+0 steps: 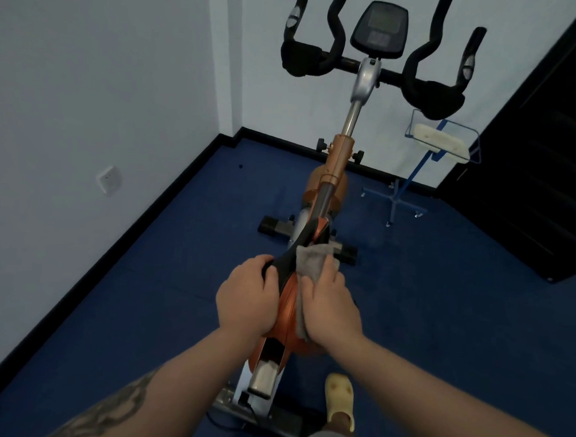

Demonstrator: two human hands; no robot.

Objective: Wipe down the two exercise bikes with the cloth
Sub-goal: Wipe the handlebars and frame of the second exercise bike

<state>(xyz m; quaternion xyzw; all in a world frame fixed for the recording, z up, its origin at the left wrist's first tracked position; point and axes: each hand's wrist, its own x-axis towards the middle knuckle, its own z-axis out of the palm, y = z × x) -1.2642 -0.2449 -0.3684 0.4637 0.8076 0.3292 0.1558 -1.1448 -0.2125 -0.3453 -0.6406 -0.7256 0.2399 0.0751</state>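
Note:
One exercise bike (337,161) stands in front of me, orange and silver, with black handlebars (418,78) and a console (379,27) at the top. Its black and orange saddle (288,304) is right below me. My left hand (247,299) grips the saddle's left side, fingers curled over its black edge. My right hand (329,309) holds a grey cloth (313,260) against the saddle's right side, with the cloth folded over the top edge. A second bike is not in view.
White walls close in on the left and behind the bike, with a wall socket (108,179) low on the left. A blue wire stand (438,149) holding a white object stands at the right, beside a dark door (530,163). Blue carpet covers the floor. My yellow-shod foot (339,402) is by the bike's rear base.

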